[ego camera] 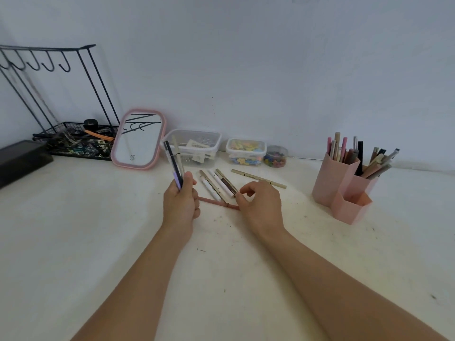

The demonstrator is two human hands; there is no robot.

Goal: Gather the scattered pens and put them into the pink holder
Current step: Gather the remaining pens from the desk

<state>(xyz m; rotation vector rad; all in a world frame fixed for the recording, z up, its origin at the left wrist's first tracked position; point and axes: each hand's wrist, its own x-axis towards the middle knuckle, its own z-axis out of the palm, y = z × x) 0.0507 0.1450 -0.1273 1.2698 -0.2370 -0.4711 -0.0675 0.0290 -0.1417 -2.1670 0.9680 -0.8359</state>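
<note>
My left hand (181, 205) grips a small bundle of pens (174, 163) that points up and away. Several loose pens (218, 184) lie side by side on the white table between my hands. My right hand (261, 205) pinches the near end of the rightmost brown pen (227, 184) of that group. A pink pen (216, 203) lies crosswise in front of them, partly under my right fingers. One beige pen (258, 178) lies alone further right. The pink holder (344, 188) stands at the right with several pens in it.
Along the wall stand a pink-framed mirror (139, 139), a clear box (194, 147), a box of coloured clips (246, 152) and a small round tub (275, 156). A black wire rack (73, 141) and a dark box (22, 159) sit at the far left.
</note>
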